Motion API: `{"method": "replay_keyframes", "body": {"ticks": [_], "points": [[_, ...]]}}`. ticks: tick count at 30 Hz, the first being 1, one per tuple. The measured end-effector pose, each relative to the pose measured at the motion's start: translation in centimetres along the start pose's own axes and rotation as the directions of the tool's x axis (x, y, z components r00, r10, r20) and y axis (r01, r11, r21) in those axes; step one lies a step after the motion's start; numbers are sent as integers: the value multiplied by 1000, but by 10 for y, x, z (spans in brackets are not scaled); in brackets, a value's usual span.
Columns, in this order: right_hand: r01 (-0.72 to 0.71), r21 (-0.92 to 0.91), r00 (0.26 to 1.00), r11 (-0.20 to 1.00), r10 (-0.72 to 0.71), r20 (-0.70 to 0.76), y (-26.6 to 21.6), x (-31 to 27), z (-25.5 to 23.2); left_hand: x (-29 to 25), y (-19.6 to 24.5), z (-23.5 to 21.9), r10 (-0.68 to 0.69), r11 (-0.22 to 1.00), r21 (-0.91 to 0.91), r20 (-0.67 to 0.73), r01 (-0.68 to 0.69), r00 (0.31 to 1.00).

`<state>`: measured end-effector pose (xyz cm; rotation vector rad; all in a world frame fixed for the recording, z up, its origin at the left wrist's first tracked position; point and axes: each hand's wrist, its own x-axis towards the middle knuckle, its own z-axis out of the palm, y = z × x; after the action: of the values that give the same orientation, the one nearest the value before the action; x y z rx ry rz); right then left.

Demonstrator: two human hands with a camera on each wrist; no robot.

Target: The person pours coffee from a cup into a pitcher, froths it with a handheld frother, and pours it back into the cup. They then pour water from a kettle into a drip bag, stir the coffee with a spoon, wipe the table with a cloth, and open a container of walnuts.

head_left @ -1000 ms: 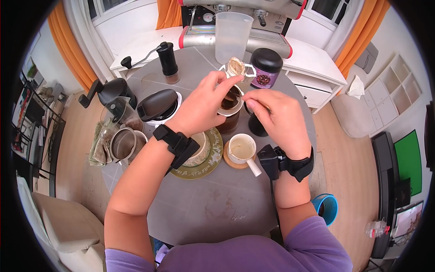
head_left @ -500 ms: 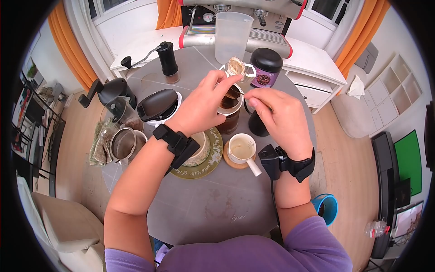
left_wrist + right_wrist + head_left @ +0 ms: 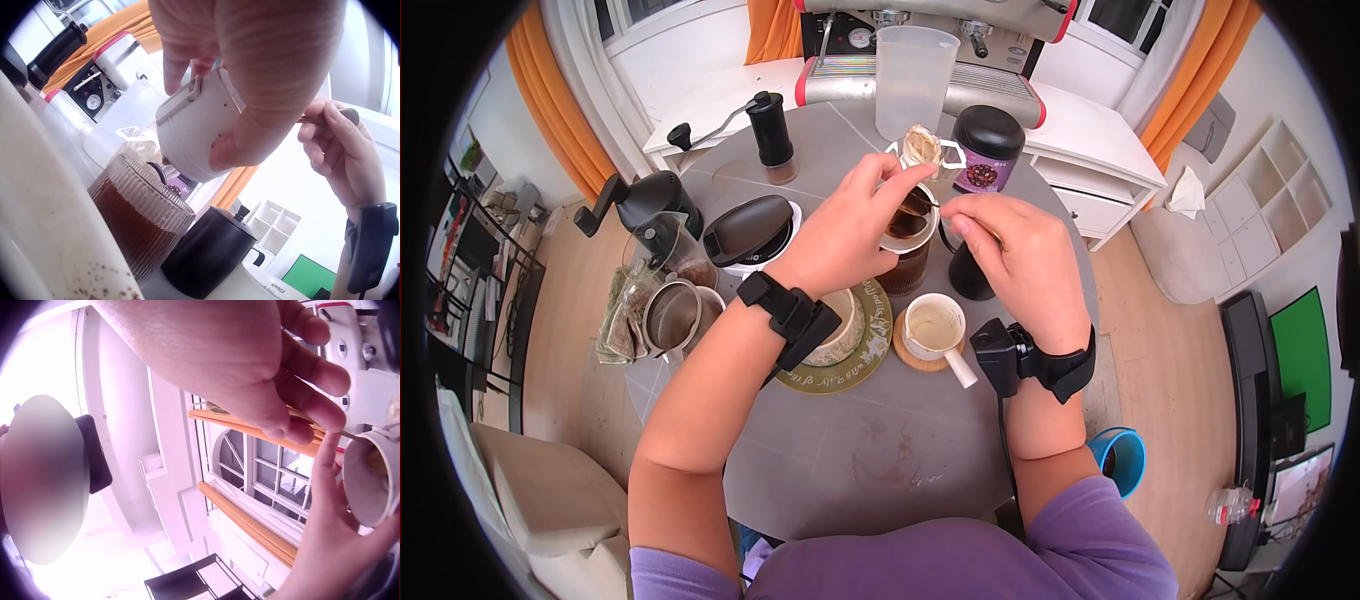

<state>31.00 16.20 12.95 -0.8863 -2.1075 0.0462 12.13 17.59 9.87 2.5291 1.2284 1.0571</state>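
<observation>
A white cup (image 3: 194, 128) with dark brown contents is in my left hand (image 3: 840, 225), fingers and thumb curled round its side. My right hand (image 3: 1025, 255) pinches a thin-handled spoon (image 3: 351, 115); its rounded end sticks out behind the fingers in the left wrist view. In the right wrist view the spoon's other end slants into the cup's mouth. Close below the cup stands a ribbed glass (image 3: 140, 212) of brown liquid. Just behind sits a drip bag (image 3: 922, 148) with white paper arms. A black lidded pot (image 3: 209, 253) stands beside the glass.
Nearer me are a white handled pot (image 3: 934, 328) on a wooden coaster and a bowl on a green plate (image 3: 862, 372). Hand grinders (image 3: 772, 140), a kitchen scale and a strainer (image 3: 672, 315) stand left. Behind are a clear plastic pitcher (image 3: 915, 80), a purple-labelled jar (image 3: 990, 150) and an espresso machine.
My right hand has shifted slightly to the right with the spoon, whose part inside the cup has changed angle. My left hand and the cup stay almost in place.
</observation>
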Motion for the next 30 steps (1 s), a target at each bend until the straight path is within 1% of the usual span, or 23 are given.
{"method": "replay_keyframes", "body": {"ticks": [5, 7, 10, 17, 23, 25, 30], "points": [[5, 10, 1000, 1000, -5, -8, 0, -1, 0, 0, 0, 0, 11, 1000, 4, -2, -11, 1000], [7, 45, 1000, 999, -7, 4, 0, -1, 0, 0, 1, -1, 13, 1000, 7, -1, -13, 1000], [2, 43, 1000, 999, -3, 28, -1, -1, -2, 1, 1, -1, 16, 1000, -3, -8, -16, 1000], [28, 27, 999, 999, -29, 21, 0, -1, -3, 1, 1, -1, 21, 1000, 6, -6, -21, 1000], [33, 54, 999, 998, -33, 6, 0, -2, -5, 1, 1, -1, 66, 996, 56, -12, -65, 998], [39, 47, 997, 998, -41, 58, 1, -3, -7, 1, 1, -1, 81, 995, 66, -15, -80, 997], [65, 46, 993, 997, -70, 96, 1, -3, -6, 1, 3, -2, 73, 995, 75, -7, -72, 997]]}}
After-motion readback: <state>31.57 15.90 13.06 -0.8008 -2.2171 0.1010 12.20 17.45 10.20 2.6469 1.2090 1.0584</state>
